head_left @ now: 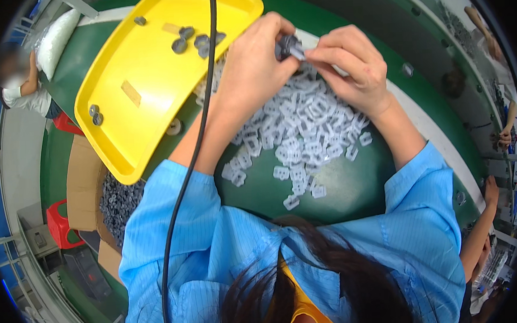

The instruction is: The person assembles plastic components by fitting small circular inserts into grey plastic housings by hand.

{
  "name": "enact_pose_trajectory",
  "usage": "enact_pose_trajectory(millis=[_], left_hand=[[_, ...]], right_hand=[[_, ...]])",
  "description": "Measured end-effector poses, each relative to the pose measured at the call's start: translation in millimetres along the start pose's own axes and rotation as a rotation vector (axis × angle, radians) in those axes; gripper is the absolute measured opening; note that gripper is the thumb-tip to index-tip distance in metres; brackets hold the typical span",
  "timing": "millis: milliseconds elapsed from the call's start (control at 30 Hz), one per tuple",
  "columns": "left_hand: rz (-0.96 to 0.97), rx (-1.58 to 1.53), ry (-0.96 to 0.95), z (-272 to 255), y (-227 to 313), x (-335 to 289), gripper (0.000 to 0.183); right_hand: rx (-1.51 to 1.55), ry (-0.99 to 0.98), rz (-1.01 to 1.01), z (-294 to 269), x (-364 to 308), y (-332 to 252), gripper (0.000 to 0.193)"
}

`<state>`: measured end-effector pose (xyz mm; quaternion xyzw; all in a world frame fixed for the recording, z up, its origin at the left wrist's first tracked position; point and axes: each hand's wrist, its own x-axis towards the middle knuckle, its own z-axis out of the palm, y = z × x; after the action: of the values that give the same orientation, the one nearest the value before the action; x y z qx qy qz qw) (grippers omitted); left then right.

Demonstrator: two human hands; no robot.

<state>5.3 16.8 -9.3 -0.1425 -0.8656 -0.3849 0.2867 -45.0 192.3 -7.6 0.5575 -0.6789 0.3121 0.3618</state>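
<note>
My left hand is closed round a dark grey round plastic part, held above the table. In the fingertips of my right hand, a small pale translucent plastic clip is pinched against that dark part. The two pieces touch; my fingers hide how they fit together. Under both hands spreads a heap of similar pale clips on the green table. Left of my left hand, a yellow tray carries several dark grey round parts, some in small groups.
A cardboard box full of small dark parts stands at my left. A black cable hangs across the view by my left arm. Red stools are at far left. Another person sits beyond the tray; other people's arms show at right.
</note>
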Motion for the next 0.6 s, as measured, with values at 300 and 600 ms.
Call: enact_pose_trajectory(millis=[300, 600], left_hand=[[-0.119, -0.109, -0.057, -4.2, 3.5, 0.2, 0.031], [-0.052, -0.076, -0.014, 4.3, -2.6, -2.4, 0.028]], right_hand=[[0.544, 0.082, 0.734, 6.5, 1.5, -2.4, 0.009], [0.484, -0.221, 0.867, 4.6, 12.1, -6.0, 0.018]])
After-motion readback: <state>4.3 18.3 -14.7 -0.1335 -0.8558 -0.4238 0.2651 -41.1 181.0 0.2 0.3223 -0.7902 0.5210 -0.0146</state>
